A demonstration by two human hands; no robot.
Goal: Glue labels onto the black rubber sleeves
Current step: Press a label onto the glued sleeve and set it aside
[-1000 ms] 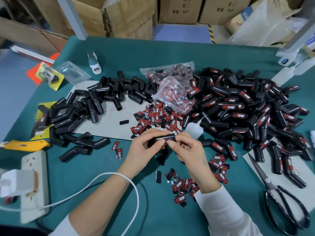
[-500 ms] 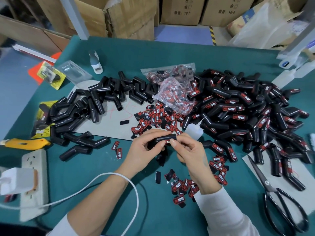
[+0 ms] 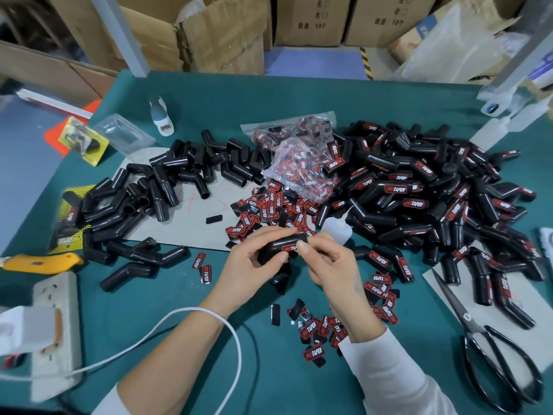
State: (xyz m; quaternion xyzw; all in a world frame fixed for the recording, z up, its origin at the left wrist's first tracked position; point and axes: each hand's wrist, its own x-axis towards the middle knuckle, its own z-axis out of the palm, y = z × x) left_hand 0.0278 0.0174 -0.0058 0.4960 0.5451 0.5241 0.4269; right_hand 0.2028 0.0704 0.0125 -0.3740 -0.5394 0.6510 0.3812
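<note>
Sleeve: one black sleeve (image 3: pixel 276 248) is held above the tabletop (image 3: pixel 269 100) near its front middle, between both hands, lying roughly level so its side faces up for the label.
Left grip: the left hand (image 3: pixel 254 265) curls round the sleeve's left part, thumb on top; this looks meant to steady it.
Right grip: the right hand (image 3: pixel 326 265) pinches at the sleeve's right end, thumb tip beside the label (image 3: pixel 289 248), probably pressing it down while the glue takes.
Label: red and black, on the sleeve's upper face, partly hidden by the thumbs.
Stage: judged as fixing a label on this piece; an unlabelled pile (image 3: pixel 155 193) lies to the left, a labelled pile (image 3: pixel 419 190) to the right.
Supplies: loose labels (image 3: pixel 269 211) lie just behind the hands, more (image 3: pixel 323 327) lie under the right wrist; a small glue bottle (image 3: pixel 336 230) stands just beyond the right fingers.
Around: scissors (image 3: pixel 490 339) at right, a power strip (image 3: pixel 57 324) and white cable (image 3: pixel 179 319) at left, a yellow knife (image 3: pixel 42 262).
In the way: the bottle and scattered labels crowd the hands; the cable loops beside the left forearm.
</note>
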